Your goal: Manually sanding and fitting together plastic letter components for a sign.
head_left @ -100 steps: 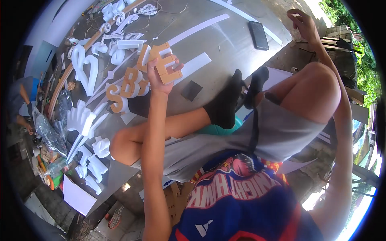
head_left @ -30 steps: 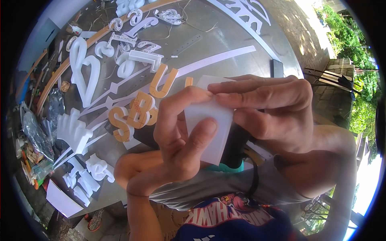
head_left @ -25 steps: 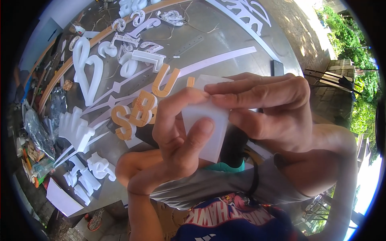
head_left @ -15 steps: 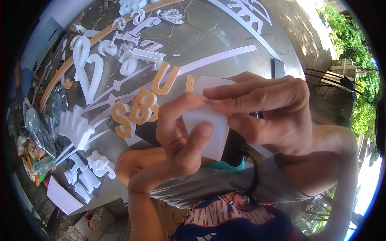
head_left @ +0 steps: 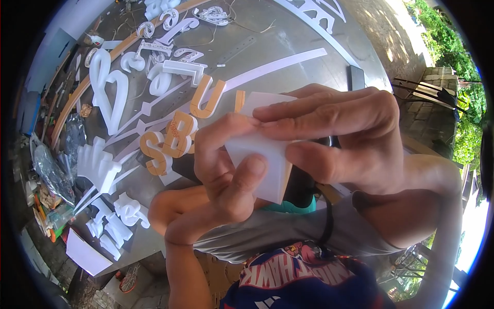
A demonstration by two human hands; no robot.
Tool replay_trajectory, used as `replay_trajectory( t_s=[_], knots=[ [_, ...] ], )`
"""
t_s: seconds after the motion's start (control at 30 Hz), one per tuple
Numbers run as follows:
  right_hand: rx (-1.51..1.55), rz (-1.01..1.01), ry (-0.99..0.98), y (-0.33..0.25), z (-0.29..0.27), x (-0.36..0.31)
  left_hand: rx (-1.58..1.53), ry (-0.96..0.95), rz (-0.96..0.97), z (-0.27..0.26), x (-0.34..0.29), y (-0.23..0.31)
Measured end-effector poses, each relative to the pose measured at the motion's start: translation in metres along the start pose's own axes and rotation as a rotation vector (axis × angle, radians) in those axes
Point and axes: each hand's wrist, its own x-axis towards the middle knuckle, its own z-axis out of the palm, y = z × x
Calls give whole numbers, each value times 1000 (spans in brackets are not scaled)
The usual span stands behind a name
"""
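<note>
A white block-like piece (head_left: 272, 177) with smooth flat faces and a tan strip along one edge is held up in front of my body. My left hand (head_left: 224, 172) grips its left side, the thumb lying on the near face and the forefinger bent over the upper part. From the right, my right hand (head_left: 355, 131) pinches the same piece, its long fingers laid across the top and its thumb against the right edge. Part of the piece is hidden behind the fingers. Just left of my hands lie tan-faced letter shapes (head_left: 177, 135) with white sides.
White letter shapes (head_left: 116, 95) and a white hand-shaped piece (head_left: 98, 162) lie on the grey metal table (head_left: 247, 56). A long white strip (head_left: 278, 66) crosses it, and a dark phone-like object (head_left: 355, 77) sits near the right edge. Crumpled clear plastic (head_left: 51, 172) lies far left.
Both hands and the white piece have shifted slightly left and up in the picture. The grip looks the same, with both hands still on the piece.
</note>
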Motion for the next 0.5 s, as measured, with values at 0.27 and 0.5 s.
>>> replay_trajectory(
  t_s=[0.27,0.5],
  knots=[
    [8,9,19,-1,0,1,-110,112,-17,12,5,1],
    [-12,53,41,3,0,0,-44,42,-171,10,4,-3]
  ],
)
